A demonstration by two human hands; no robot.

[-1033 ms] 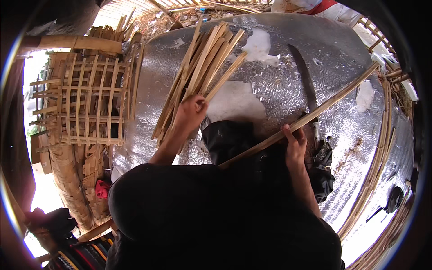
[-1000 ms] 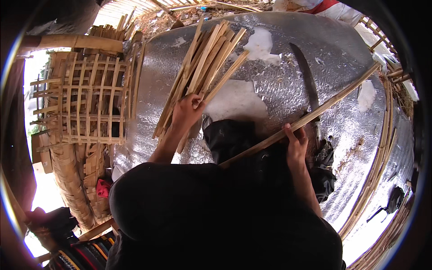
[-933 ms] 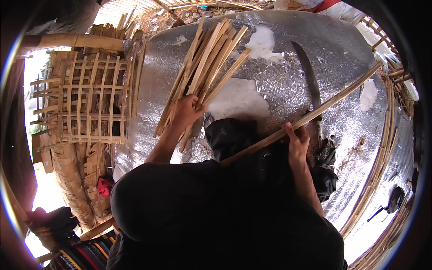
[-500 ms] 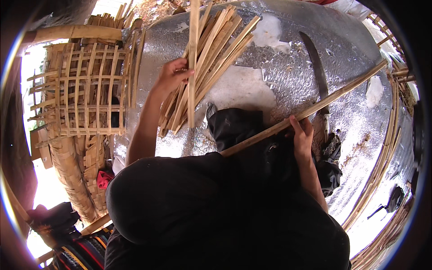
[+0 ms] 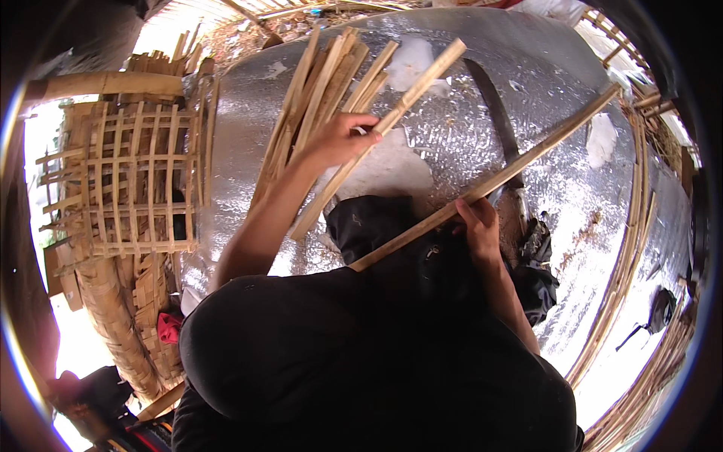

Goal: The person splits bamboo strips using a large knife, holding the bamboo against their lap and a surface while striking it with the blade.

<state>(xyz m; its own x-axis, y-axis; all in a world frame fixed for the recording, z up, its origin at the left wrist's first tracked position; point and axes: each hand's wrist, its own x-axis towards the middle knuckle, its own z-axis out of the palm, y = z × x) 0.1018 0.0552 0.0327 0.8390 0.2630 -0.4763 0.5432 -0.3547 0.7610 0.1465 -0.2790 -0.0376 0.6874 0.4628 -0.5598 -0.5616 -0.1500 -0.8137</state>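
My left hand pinches a pale bamboo strip, which slants up to the right above the silvery mat. Behind that hand a loose bundle of bamboo strips lies fanned out on the mat. My right hand is closed on a longer bamboo strip, held between thumb and fingers. This strip runs from my lap up toward the far right and crosses over a long curved machete. The machete's blade points away from me, its handle near my right forearm.
A silver foil mat with worn white patches covers the floor. An openwork bamboo lattice stands at the left, above a woven bamboo roll. Long bamboo poles lie along the right side. Black cloth bunches before my lap.
The strip in my left hand has swung from upright to slanting right, and that hand has moved right. My right hand keeps its hold on the longer strip. The whole view has shifted slightly.
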